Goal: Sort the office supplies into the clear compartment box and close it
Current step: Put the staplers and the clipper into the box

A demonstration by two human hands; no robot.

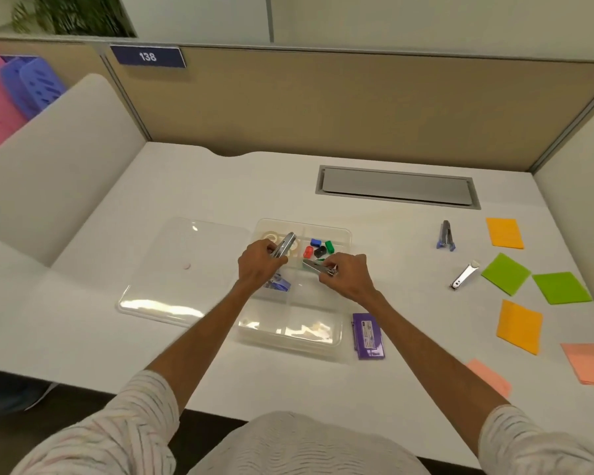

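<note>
The left hand [259, 261] and right hand [349, 276] block the clear box's [347, 234] far compartments; near ones lie open above.

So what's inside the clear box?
Tape rolls back-left, small coloured pieces back-right, a purple-blue thing peeking out. The left hand and right hand, each gripping a metal clipper, hide the middle.

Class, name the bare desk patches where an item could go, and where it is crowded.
Bare: desk behind lid and compartment box, left of cable hatch; the strip between box and stapler. Crowded: sticky notes at right; left hand and right hand, each gripping a metal tool, over the box.
</note>
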